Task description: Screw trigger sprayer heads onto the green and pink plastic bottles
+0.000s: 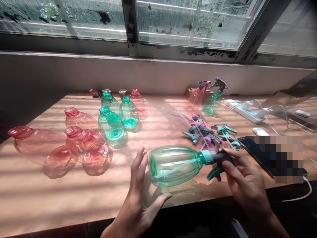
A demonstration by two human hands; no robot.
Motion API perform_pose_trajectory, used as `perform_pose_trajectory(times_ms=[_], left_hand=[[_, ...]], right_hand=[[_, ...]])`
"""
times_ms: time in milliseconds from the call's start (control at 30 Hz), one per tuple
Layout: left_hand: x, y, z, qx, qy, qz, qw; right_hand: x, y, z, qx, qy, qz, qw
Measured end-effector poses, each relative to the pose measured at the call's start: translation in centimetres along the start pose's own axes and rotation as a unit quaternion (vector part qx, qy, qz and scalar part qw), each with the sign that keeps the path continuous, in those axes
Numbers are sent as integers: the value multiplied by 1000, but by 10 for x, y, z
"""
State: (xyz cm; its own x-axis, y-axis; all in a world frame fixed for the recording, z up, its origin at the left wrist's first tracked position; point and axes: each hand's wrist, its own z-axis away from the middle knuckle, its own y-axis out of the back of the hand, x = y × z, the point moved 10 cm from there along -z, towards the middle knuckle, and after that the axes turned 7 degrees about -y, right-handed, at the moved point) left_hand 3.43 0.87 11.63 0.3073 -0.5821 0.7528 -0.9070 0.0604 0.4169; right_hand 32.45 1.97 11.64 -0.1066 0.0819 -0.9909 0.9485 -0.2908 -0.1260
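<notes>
The long wooden tabletop (49,198) under the window was striped with sunlight. At its left lay a cluster of clear pink plastic bottles (37,145) without caps, and behind them stood a group of clear green plastic bottles (114,122), also open-necked.

Near the front edge, a clear green plastic bottle (173,165) was held on its side just above the tabletop, base to the left and neck to the right. My left hand (140,198) was open and cupped at the base, fingers (141,162) spread beside it and the thumb underneath; I could not tell how firmly it touched. My right hand (245,185) had its fingers (229,167) closed around the grey and green trigger spray head (219,160), which sat on the neck with its dip tube inside the bottle.

I judged the step in hand to be seating that head on the neck. Any further turn would call for the left hand to close on the body and keep it from spinning.

A heap of loose pink and green trigger heads (208,132) lay just beyond.
</notes>
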Motion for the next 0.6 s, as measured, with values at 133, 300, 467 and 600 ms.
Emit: perform_pose_trajectory(times_ms=[133, 300, 467, 600], left_hand=[[-5, 1, 3, 41, 37, 30, 998], [-12, 10, 4, 86, 93, 59, 990], [-6, 3, 0, 5, 45, 22, 999], [4, -27, 4, -139, -61, -47, 987]], right_hand=[[-86, 35, -42, 147, 181, 142, 962], [-140, 48, -123, 243, 226, 429, 840], [-121, 44, -192, 225, 207, 551, 777], [-108, 33, -223, 206, 211, 579, 760]])
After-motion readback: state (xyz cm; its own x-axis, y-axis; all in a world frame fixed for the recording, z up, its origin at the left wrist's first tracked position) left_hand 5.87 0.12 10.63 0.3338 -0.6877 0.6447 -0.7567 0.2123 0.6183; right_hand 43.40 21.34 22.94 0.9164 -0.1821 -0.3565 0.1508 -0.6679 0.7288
